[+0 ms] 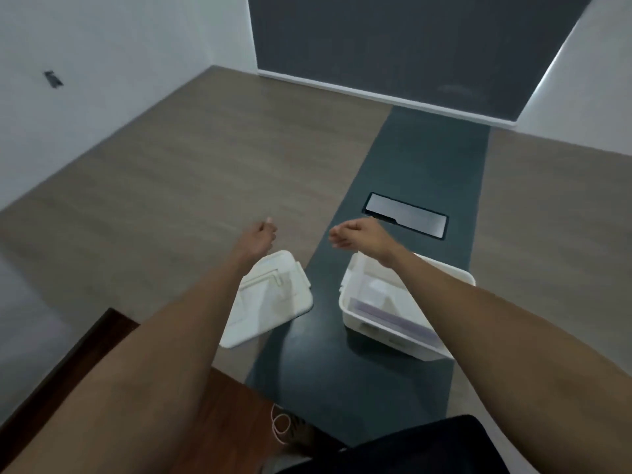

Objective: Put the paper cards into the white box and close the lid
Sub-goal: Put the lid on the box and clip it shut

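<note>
An open white box (362, 313) stands on the table's dark strip, right of centre. Inside it lie pale purple paper cards (393, 314) and a small white item. Its white lid (273, 299) lies flat on the table to the left, apart from the box. My left hand (261, 234) hovers past the lid's far edge with the fingers curled in and nothing visible in it. My right hand (354, 232) hangs beyond the box's far left corner, fingers loosely curled, holding nothing I can see. Both forearms stretch out over the table.
A grey wooden table (191, 172) with a dark centre strip carries a metal cable hatch (407, 215) just beyond my right hand. White walls and a dark panel stand behind. A brown wooden edge (102, 336) and dark clothing sit near me.
</note>
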The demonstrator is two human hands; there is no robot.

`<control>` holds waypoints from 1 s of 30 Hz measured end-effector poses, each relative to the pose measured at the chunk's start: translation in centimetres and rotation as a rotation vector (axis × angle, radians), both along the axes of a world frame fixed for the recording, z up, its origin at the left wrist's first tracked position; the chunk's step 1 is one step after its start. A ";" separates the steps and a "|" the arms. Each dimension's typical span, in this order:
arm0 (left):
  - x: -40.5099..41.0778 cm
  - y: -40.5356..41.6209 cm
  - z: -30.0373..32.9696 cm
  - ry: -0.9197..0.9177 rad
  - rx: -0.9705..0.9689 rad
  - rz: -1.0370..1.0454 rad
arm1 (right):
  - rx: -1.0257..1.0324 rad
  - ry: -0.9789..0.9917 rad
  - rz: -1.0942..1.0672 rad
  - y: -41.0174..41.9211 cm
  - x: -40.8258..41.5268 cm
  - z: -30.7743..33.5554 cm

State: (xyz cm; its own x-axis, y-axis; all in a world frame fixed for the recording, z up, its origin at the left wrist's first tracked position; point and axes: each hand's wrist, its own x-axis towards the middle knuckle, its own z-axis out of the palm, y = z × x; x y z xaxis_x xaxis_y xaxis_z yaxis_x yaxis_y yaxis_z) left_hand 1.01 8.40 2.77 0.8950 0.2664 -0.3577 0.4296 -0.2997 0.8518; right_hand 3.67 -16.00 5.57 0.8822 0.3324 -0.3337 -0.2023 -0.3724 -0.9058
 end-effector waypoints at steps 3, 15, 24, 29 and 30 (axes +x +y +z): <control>-2.0 3.7 -1.0 0.014 0.048 0.093 | -0.051 0.032 0.059 3.6 0.4 -1.2; -9.0 11.9 -8.0 0.286 0.108 0.362 | -0.596 0.009 0.275 11.7 -0.2 -8.0; -10.5 12.8 -12.0 0.421 -0.070 0.409 | -0.608 0.119 0.194 12.8 0.2 -11.9; -10.9 13.6 -12.8 0.427 -0.190 0.484 | -0.409 0.354 -0.024 13.2 0.2 -11.7; -11.0 13.9 -13.1 0.435 -0.229 0.487 | -0.380 0.411 -0.058 13.3 0.2 -11.8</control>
